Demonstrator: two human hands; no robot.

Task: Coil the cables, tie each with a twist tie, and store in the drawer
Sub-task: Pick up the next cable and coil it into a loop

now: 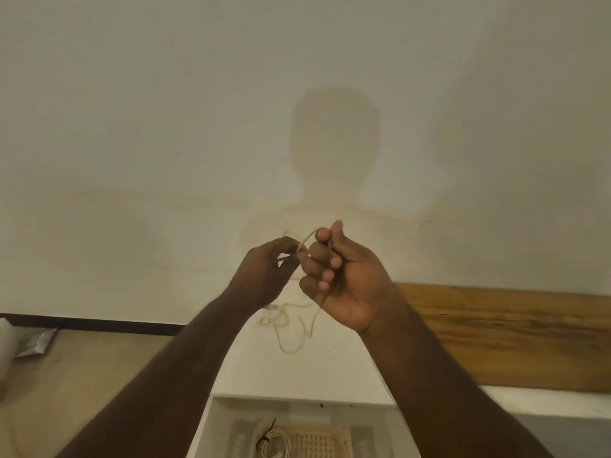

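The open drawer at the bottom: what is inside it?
Inside the drawer lies a coiled white cable with a dark tie, beside a woven mat. The arms and the picture's edge hide the rest.

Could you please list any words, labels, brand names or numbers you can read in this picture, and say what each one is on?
There is no readable text in this view.
Silvery packet on the floor at left: any print is too blurred to read.
Coiled white cable in the open drawer: no legible marking.
Thin cable held between the left hand and right hand: no marking visible.
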